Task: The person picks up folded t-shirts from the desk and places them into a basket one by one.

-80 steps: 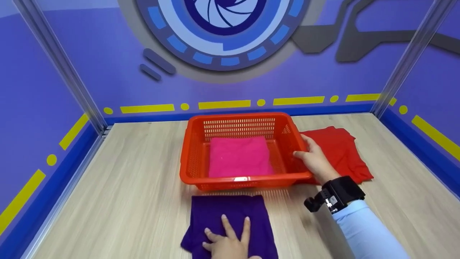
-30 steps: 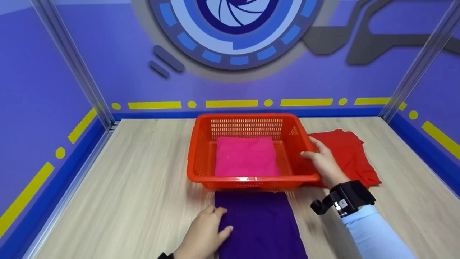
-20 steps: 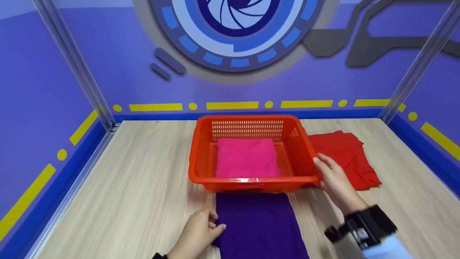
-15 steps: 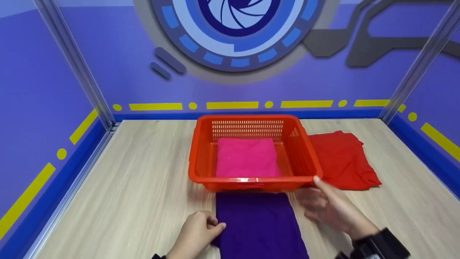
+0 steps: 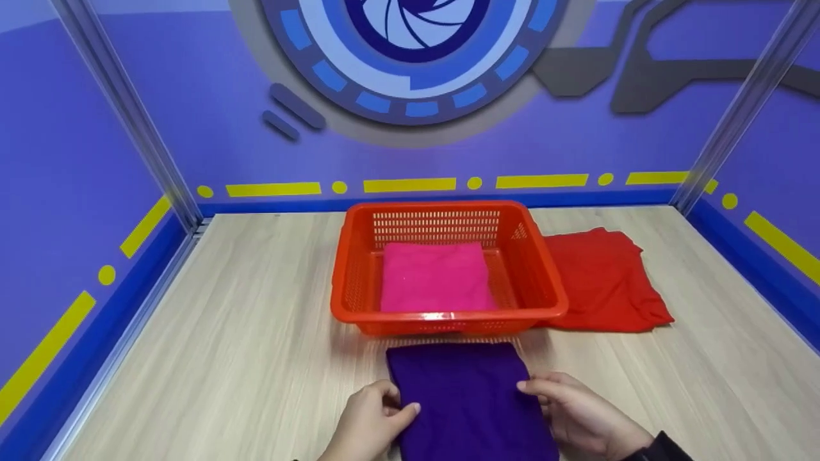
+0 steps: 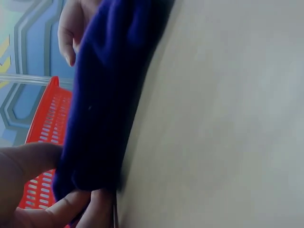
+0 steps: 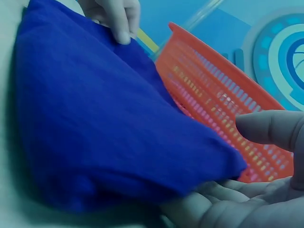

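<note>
A folded purple cloth (image 5: 471,390) lies in front of the basket, its sides between my two hands. My left hand (image 5: 371,416) pinches its left edge; in the left wrist view the thumb (image 6: 40,154) is on one face and the fingertips on the other. My right hand (image 5: 580,410) is at the right edge. The right wrist view shows those fingers tucked under the cloth (image 7: 118,118) and the thumb (image 7: 266,126) held over the edge, a gap showing below it. The red-orange basket (image 5: 448,317) holds a folded pink cloth (image 5: 435,275).
A red cloth (image 5: 605,282) lies to the right of the basket, partly hidden behind its side. The wooden tabletop (image 5: 243,307) is enclosed by blue-purple panels (image 5: 410,160) at the back and sides.
My right hand has let go of the basket's right rim and come down to the purple cloth's right edge. My left hand has gone from lying flat on the cloth to its left edge.
</note>
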Demonstrator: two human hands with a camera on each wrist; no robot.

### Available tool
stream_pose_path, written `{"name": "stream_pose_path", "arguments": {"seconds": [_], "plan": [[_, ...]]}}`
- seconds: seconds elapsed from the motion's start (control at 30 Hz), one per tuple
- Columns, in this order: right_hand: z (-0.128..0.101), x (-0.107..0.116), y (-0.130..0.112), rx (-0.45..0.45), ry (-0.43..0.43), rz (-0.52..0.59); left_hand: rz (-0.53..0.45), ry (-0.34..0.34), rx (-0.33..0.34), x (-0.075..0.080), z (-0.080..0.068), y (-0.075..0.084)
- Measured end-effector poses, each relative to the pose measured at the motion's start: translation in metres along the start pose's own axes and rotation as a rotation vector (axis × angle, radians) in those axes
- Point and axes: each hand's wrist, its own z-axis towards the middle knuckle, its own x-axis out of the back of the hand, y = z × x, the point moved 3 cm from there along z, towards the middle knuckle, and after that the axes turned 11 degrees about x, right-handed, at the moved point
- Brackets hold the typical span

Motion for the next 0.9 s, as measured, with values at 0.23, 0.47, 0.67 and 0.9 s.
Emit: {"name": "stream_pose_path", "arguments": {"seconds": [0.23, 0.47, 0.67, 0.9], "plan": [[0.006, -0.013, 0.013, 0.010, 0.017, 0.032, -0.247, -0.109, 0.099, -0.003, 0.003, -0.006], [0.008, -0.019, 0.023, 0.000, 0.063, -0.002, -0.598, -0.282, 0.273, -0.012, 0.003, -0.013], [0.008, -0.018, 0.027, 0.008, 0.051, 0.037, -0.753, -0.373, 0.343, -0.017, 0.004, -0.015], [0.009, -0.022, 0.025, 0.018, -0.040, 0.123, -0.900, -0.428, 0.232, -0.021, 0.001, -0.009]]}}
